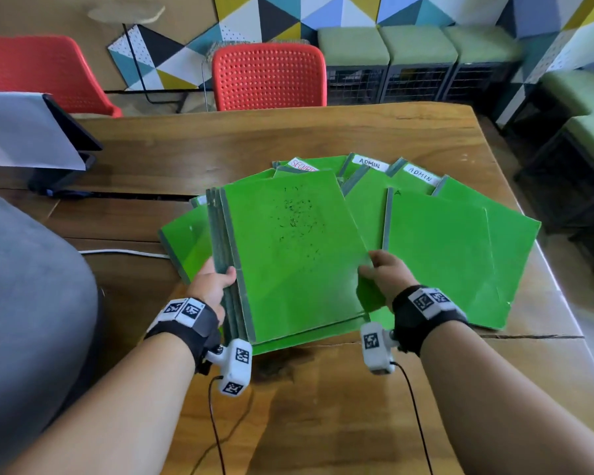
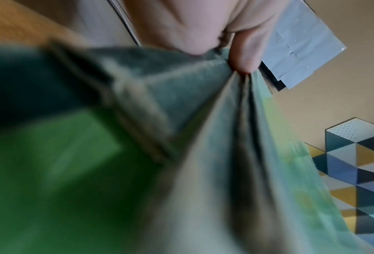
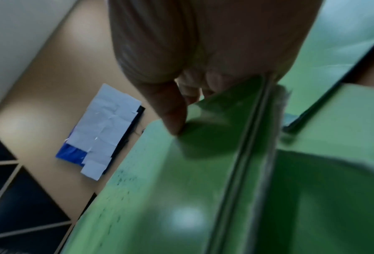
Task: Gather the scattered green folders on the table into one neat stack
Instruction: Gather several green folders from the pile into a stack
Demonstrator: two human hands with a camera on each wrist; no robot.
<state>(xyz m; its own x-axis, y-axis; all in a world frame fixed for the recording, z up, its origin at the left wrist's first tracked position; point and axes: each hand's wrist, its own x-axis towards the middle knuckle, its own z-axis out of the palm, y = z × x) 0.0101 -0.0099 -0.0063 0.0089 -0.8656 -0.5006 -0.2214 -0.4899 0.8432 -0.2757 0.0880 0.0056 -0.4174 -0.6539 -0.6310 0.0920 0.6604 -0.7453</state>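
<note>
A bundle of several green folders [image 1: 288, 248] with grey spines is held tilted above the wooden table [image 1: 186, 138]. My left hand [image 1: 216, 279] grips the spine side, thumb on top; in the left wrist view the thumb [image 2: 244, 56] presses the grey spines [image 2: 203, 103]. My right hand [image 1: 381, 269] pinches the bundle's right edge, thumb [image 3: 173, 116] on the green cover [image 3: 160, 180]. More green folders lie fanned on the table: one at the left [image 1: 182, 234], a large one at the right [image 1: 439, 248], and two labelled ADMIN [image 1: 371, 164] behind.
A dark stand with white paper [image 1: 24, 132] sits at the table's left. A white cable [image 1: 124, 252] runs along the table. Red chairs [image 1: 268, 77] stand behind the far edge. Green stools [image 1: 415, 46] line the wall. A grey cushion [image 1: 28, 303] is at my left.
</note>
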